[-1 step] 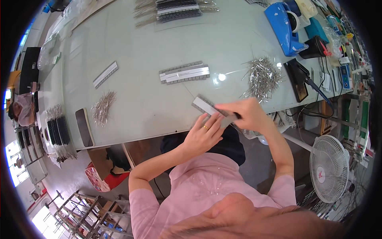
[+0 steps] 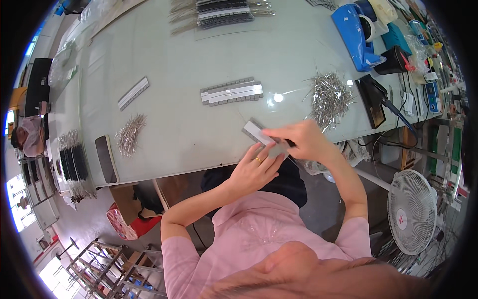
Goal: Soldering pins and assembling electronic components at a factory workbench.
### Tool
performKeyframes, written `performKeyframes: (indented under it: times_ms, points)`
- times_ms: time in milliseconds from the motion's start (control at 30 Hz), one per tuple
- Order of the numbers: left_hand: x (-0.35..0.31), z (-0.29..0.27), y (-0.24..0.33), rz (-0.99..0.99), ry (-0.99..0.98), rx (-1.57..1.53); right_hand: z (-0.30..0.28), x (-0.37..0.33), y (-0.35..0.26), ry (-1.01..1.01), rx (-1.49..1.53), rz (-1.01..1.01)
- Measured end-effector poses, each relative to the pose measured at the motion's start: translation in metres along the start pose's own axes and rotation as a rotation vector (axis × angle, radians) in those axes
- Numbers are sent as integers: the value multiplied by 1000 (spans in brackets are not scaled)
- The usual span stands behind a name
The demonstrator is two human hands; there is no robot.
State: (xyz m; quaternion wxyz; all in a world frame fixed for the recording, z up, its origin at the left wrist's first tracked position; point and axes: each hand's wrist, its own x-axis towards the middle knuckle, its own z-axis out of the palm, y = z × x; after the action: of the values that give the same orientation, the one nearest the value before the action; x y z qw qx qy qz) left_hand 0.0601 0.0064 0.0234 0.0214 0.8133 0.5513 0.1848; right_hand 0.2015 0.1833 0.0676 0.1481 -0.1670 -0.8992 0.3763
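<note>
Red emblem on white fan; left hand touching grey-white strip.

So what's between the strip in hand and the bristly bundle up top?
In the head view, pale strips and a thin strand lie between the held strip and the bristly bundle.

Your head-worn fisheye camera looks steeply down from close above your pink short-sleeved shirt, which spans the lower middle of the frame; ahead, the glossy pale-green tabletop fills the upper middle, and straight edges bend toward the dark rim.
</note>
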Motion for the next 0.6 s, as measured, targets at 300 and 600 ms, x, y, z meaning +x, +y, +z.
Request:
performKeyframes:
  times_ms: [300, 600]
  points:
    - [-10, -34, -36, 65, -59, -47, -5, -13, 11, -87, -254, 47]
    - [39, -41, -96, 250, -33, -37, -32, -24, 8, 165, -431, 89]
